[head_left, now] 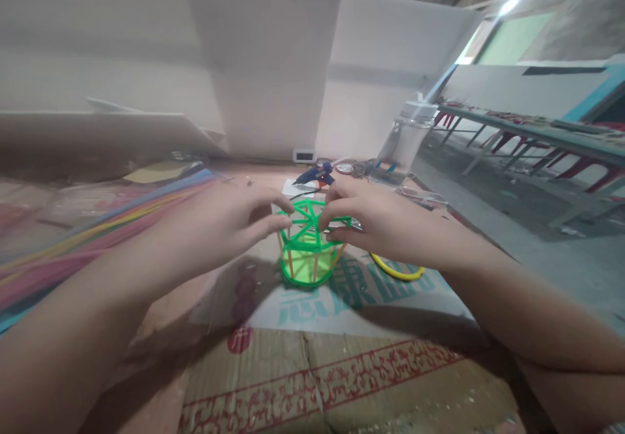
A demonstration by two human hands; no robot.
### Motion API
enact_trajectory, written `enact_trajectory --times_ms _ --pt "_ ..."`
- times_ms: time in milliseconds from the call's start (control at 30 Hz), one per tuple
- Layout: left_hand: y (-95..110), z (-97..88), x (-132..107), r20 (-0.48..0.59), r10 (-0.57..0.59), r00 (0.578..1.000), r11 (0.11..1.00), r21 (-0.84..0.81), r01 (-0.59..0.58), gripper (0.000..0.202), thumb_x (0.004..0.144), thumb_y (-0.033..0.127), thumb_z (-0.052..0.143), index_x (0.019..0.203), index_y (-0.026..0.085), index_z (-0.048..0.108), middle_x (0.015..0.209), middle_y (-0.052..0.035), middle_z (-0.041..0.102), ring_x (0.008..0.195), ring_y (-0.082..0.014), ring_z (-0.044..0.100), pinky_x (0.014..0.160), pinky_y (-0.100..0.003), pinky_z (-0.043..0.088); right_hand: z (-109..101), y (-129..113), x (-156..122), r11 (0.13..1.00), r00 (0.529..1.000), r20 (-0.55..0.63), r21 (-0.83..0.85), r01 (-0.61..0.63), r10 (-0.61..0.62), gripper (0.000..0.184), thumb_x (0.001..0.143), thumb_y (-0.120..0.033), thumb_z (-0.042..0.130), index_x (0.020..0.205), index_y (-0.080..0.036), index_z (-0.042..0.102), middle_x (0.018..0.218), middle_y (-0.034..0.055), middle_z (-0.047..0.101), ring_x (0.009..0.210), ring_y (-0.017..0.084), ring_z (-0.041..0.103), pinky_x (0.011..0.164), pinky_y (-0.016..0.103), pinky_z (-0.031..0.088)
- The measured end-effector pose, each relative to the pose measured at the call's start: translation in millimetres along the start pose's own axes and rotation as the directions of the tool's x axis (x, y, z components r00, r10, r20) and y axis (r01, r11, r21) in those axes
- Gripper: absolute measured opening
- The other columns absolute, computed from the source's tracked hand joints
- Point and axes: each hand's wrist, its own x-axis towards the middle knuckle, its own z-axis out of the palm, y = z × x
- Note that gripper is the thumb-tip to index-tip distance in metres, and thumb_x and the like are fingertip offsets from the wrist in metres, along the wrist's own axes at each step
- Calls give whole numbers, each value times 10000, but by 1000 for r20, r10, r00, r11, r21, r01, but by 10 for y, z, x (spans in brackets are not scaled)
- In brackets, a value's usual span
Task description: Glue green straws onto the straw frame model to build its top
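Note:
A small green basket-like frame (306,255), built of green strips and pale sticks, stands on flattened cardboard (342,369). My left hand (234,222) pinches its top rim from the left, fingers curled together. From the right, my right hand (375,216) grips the rim and the green spokes across the top, fingers closed. Both hands meet over the frame's top.
A blue glue gun (315,175) lies behind the frame. A bundle of coloured strips (92,239) fans out at the left. A yellow loop (395,270) lies under my right wrist. A clear plastic jar (407,141) stands at the back right; long tables and red chairs (537,141) stretch beyond.

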Motion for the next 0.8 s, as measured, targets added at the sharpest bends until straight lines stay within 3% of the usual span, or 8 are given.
enact_trajectory --times_ms 200,300,400,500,600,700,733,800 --pt "21 70 -18 159 -8 987 1000 2 8 264 879 481 701 1048 280 723 753 48 692 629 -137 590 568 -246 352 51 -33 6 1000 998 -67 11 -1 2 127 965 -153 615 888 -182 712 1038 88 660 1025 246 616 887 396 467" --pt "20 92 -27 168 -34 985 999 20 31 232 878 458 704 1014 271 711 798 39 701 647 -139 596 559 -249 347 17 -23 -38 977 979 -183 210 -46 85 123 985 -199 596 864 -191 618 1117 87 711 1091 244 644 927 411 489" --pt "27 80 -46 164 -54 985 998 -4 55 193 889 432 692 1015 288 713 820 38 704 662 -139 607 567 -245 367 -49 26 -132 815 935 -285 579 -8 212 155 1017 -282 564 874 -226 547 1048 47 752 1020 196 703 892 375 542" --pt "42 61 -49 161 -78 984 995 -46 86 199 860 429 728 1011 300 730 816 39 712 665 -142 614 571 -242 378 -155 113 -272 639 878 -332 768 40 345 178 1020 -357 575 877 -262 533 607 -56 607 568 124 617 625 291 541" --pt "61 62 -13 168 -81 982 992 -86 97 226 922 460 638 903 261 742 782 24 720 668 -151 619 573 -247 371 -235 246 -415 726 851 -341 684 -67 400 301 992 -485 588 796 -256 574 498 -68 438 416 97 413 416 244 364" --pt "74 82 33 148 -112 983 990 -73 124 404 984 457 512 708 206 666 652 17 653 595 -145 574 535 -256 312 -130 389 -495 875 944 -151 441 -201 293 451 983 -531 547 659 -224 614 541 -17 517 466 109 462 420 247 338" --pt "77 90 43 143 -125 982 988 -72 136 425 985 453 504 675 197 641 622 19 630 576 -140 558 526 -257 296 -40 422 -503 888 963 -49 402 -224 265 442 978 -517 550 663 -220 639 560 -12 553 488 117 495 443 250 364" --pt "82 101 49 153 -141 978 983 -92 157 405 973 443 521 682 193 654 612 22 625 572 -137 554 525 -254 295 197 444 -494 877 960 22 401 -265 280 295 939 -473 626 807 -226 719 633 -12 636 558 137 562 492 252 390"
